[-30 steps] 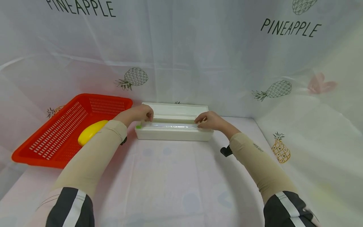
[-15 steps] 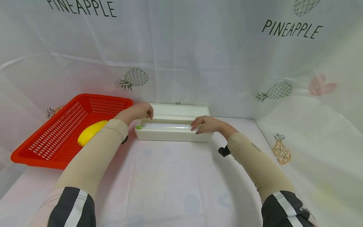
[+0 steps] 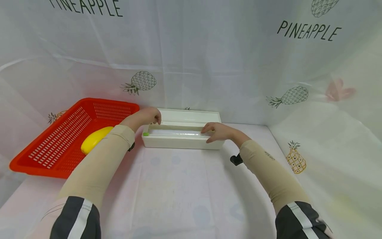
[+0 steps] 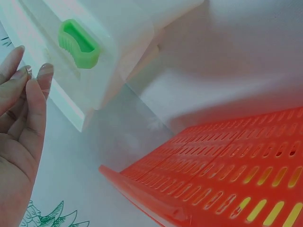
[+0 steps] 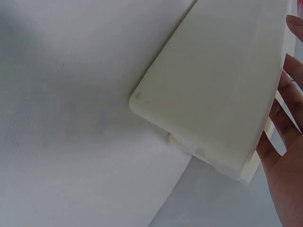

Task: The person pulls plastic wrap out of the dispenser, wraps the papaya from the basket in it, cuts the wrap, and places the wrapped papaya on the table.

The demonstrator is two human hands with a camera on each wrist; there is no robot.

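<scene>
Currently, the white plastic-wrap dispenser sits at the far side of the worktop, with its lid tipped back behind it and a roll of clear wrap lying lengthwise inside. The left hand is over the dispenser's left end; in the left wrist view its thumb and fingertips come together, pinching a small glinting bit of clear film. A green slider sits at that same end, near those fingers. The right hand is at the right part of the dispenser, its fingers spread apart and slightly bent, thumb near the front wall and the other fingers over the roll. The right wrist view shows some of these fingers partly hidden behind the dispenser's edge, so whether they press on anything cannot be told.

To the left stands a red slotted basket, tilted, its far corner just beside the left hand. It holds a smooth yellow object, partly covered by the left beige sleeve. A pale cloth printed with pineapples and the word PINEAPPLE hangs behind everything.
</scene>
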